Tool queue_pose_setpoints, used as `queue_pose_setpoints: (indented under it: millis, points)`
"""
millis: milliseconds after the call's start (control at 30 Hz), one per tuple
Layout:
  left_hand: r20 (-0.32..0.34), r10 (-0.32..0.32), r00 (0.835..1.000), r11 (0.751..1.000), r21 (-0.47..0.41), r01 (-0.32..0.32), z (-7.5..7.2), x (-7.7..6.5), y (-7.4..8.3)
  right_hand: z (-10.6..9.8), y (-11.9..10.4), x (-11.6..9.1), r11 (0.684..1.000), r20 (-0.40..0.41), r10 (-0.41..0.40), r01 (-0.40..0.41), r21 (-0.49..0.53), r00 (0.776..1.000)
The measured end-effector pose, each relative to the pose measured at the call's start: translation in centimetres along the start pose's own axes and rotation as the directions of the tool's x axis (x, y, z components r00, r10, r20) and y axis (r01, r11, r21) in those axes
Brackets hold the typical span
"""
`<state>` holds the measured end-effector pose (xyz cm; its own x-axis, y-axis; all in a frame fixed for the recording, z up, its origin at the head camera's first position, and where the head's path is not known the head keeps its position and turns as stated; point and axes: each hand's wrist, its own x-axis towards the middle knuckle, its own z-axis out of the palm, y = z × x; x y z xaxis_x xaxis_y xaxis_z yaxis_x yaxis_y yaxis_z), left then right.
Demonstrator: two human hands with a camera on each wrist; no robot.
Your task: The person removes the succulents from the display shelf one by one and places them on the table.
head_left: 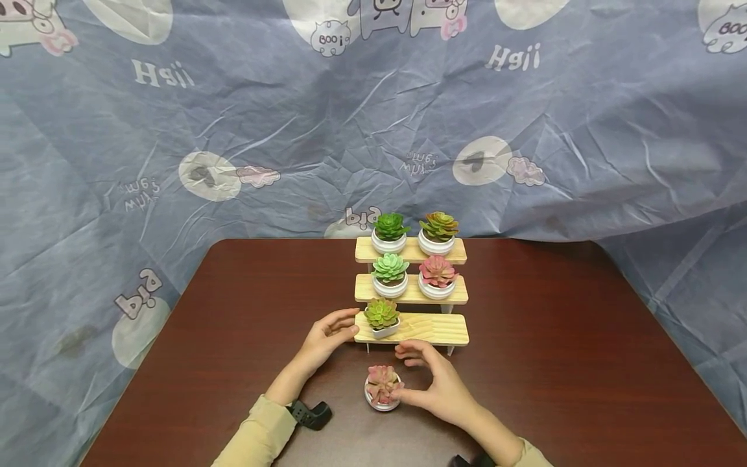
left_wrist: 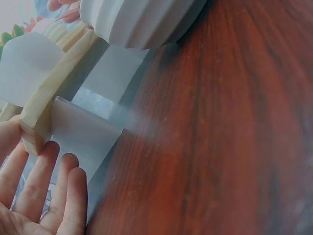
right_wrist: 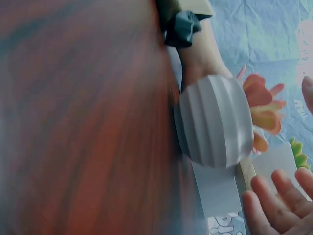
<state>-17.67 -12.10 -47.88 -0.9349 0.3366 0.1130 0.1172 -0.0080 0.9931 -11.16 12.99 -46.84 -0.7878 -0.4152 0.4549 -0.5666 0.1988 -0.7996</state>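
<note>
A wooden three-tier stand (head_left: 438, 329) holds small potted succulents. My left hand (head_left: 328, 337) is at the left end of its lowest board, fingers loosely extended; in the left wrist view the fingertips are at the board's end (left_wrist: 36, 125). Closest to that hand, a yellow-green succulent (head_left: 382, 314) sits in a white angular pot on that board. In front of the stand, a pink succulent (head_left: 383, 383) in a ribbed white round pot (right_wrist: 210, 122) is on the table. My right hand (head_left: 434, 379) hovers beside it, fingers spread and thumb near its leaves; contact is unclear.
On the middle tier are a pale green succulent (head_left: 390, 268) and a pink-red one (head_left: 438, 271). The top tier bears a dark green succulent (head_left: 390, 226) and an olive-red one (head_left: 439, 226). A blue-grey printed cloth (head_left: 327, 130) hangs behind the brown table (head_left: 262, 292).
</note>
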Motion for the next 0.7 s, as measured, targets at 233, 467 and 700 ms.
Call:
queue_pose_setpoints:
  millis: [233, 467, 700]
  points:
    - [-0.006, -0.01, 1.0, 1.0, 0.009, 0.01, 0.1, 0.1, 0.0, -0.7, -2.6, 1.5, 0.999, -0.138, -0.032, 0.026, -0.042, 0.99]
    - [-0.002, -0.008, 1.0, 1.0, 0.005, 0.008, 0.1, 0.1, 0.1, -0.3, -0.7, 2.5, 0.992, -0.279, 0.072, -0.099, -0.081, 0.958]
    - [-0.002, -0.002, 1.0, 1.0, -0.005, 0.002, 0.1, 0.0, 0.0, 0.1, 0.5, 3.6, 0.978, -0.308, 0.133, -0.175, -0.112, 0.942]
